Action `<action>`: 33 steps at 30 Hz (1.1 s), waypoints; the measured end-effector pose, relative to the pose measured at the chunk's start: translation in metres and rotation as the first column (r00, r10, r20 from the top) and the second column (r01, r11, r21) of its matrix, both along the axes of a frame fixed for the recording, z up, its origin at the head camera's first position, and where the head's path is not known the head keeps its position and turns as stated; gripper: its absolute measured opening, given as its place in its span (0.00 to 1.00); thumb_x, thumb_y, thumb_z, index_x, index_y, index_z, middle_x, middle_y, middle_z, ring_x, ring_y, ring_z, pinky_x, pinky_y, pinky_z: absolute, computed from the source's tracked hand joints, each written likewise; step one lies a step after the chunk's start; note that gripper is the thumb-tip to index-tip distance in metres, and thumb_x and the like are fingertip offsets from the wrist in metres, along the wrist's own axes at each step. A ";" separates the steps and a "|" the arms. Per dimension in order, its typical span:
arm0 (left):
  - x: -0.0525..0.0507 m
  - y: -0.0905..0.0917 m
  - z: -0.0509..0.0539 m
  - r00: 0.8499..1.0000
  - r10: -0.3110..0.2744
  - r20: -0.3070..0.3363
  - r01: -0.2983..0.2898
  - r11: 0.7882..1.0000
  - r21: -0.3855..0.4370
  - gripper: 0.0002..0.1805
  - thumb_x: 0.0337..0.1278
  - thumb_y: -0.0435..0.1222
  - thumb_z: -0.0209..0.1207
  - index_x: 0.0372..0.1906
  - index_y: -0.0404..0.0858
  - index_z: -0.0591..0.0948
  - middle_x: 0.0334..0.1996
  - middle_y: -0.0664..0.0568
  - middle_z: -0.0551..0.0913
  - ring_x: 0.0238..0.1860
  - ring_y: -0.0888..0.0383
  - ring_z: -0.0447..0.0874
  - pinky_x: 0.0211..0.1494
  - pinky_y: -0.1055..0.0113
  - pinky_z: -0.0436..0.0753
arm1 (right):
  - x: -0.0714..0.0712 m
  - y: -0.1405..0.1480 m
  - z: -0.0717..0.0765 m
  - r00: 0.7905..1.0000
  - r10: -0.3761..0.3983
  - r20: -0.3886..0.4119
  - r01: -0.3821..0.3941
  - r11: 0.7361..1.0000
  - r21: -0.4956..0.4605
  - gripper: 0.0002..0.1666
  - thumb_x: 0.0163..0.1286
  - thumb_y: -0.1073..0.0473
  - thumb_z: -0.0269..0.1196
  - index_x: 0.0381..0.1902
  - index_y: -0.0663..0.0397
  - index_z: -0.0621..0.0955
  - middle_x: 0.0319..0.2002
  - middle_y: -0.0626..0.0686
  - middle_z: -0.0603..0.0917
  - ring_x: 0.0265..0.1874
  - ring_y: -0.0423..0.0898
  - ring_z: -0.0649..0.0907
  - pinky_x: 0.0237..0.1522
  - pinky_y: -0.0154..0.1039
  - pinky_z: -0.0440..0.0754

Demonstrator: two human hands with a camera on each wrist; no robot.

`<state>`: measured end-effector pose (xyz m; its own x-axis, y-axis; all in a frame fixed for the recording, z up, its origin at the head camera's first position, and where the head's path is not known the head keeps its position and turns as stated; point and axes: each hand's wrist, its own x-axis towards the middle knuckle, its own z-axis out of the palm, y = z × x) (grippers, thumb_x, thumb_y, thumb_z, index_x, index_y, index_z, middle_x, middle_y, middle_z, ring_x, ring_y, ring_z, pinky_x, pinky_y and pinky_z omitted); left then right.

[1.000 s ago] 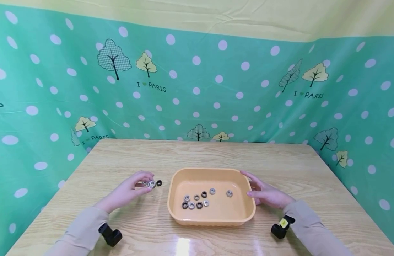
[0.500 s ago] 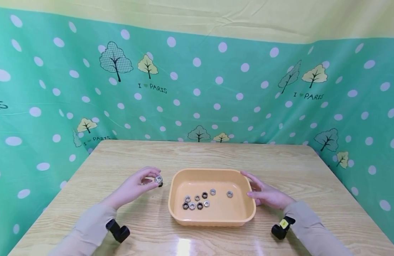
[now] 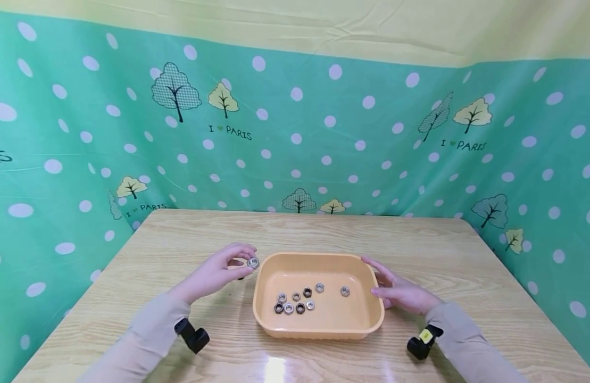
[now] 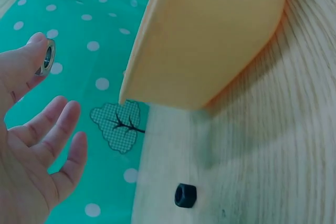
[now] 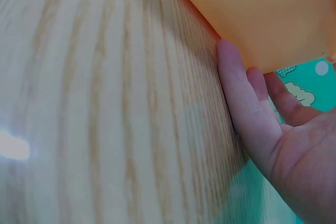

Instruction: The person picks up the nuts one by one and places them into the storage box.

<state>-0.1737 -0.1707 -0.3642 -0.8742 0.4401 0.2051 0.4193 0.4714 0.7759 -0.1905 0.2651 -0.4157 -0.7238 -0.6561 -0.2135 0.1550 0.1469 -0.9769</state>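
Observation:
My left hand [image 3: 225, 268] pinches a silver hex nut [image 3: 253, 263] between thumb and forefinger, just off the left rim of an orange plastic tub [image 3: 318, 334]. Its other fingers are spread in the left wrist view, where the held nut [image 4: 48, 57] shows edge-on. On the table below lies a black nut [image 4: 186, 195], mostly hidden by the hand in the head view. My right hand [image 3: 402, 290] holds the tub's right end, thumb over the rim and other fingers against the outer wall [image 5: 273, 14]. Several silver and dark nuts [image 3: 300, 308] lie in the tub, mostly toward the left.
The tub stands on a light wood-grain table [image 3: 204, 234]. A green dotted curtain [image 3: 295, 117] hangs behind and along both sides. Black wrist cameras [image 3: 193, 336] sit on both forearms, over the front part of the table.
My left hand has lifted the silver nut from beside the black nut and carried it right, up to the tub's left rim. The right hand stays at the tub's right end.

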 end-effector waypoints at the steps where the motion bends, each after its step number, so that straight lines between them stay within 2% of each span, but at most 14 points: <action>1: -0.001 0.002 0.001 1.000 -0.004 0.003 0.004 1.000 -0.003 0.13 0.62 0.38 0.58 0.48 0.37 0.79 0.58 0.40 0.74 0.54 0.47 0.75 0.59 0.50 0.78 | 0.000 0.000 0.000 1.000 0.000 0.000 0.000 1.000 -0.001 0.48 0.71 0.63 0.53 0.75 0.41 0.36 0.69 0.76 0.39 0.56 0.56 0.77 0.50 0.52 0.82; 14: -0.010 0.026 0.016 0.999 -0.051 0.001 0.051 0.999 0.002 0.15 0.60 0.36 0.59 0.51 0.35 0.78 0.57 0.42 0.75 0.55 0.46 0.75 0.60 0.49 0.77 | 0.001 0.000 0.002 1.000 -0.003 0.014 0.003 1.000 -0.015 0.48 0.71 0.63 0.53 0.75 0.40 0.36 0.70 0.76 0.37 0.56 0.56 0.77 0.51 0.52 0.82; 26: -0.014 0.040 0.020 0.997 -0.080 -0.016 0.080 0.997 0.002 0.14 0.61 0.35 0.58 0.50 0.35 0.78 0.55 0.42 0.75 0.54 0.48 0.75 0.59 0.53 0.78 | 0.001 0.001 0.001 1.000 -0.009 0.013 0.009 1.000 -0.011 0.48 0.71 0.63 0.53 0.75 0.41 0.36 0.70 0.76 0.39 0.56 0.56 0.77 0.50 0.52 0.82; 33: -0.019 0.047 0.021 0.996 -0.083 -0.016 0.083 0.997 -0.007 0.10 0.61 0.36 0.59 0.45 0.38 0.78 0.54 0.44 0.75 0.54 0.49 0.75 0.59 0.54 0.77 | 0.000 0.001 -0.001 1.000 -0.001 0.018 0.002 1.000 -0.019 0.48 0.71 0.64 0.53 0.75 0.41 0.36 0.70 0.75 0.38 0.56 0.55 0.77 0.50 0.52 0.82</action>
<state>-0.1931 -0.1240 -0.3429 -0.8313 0.5124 0.2156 0.4695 0.4396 0.7657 -0.1908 0.2656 -0.4162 -0.7210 -0.6591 -0.2139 0.1725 0.1283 -0.9766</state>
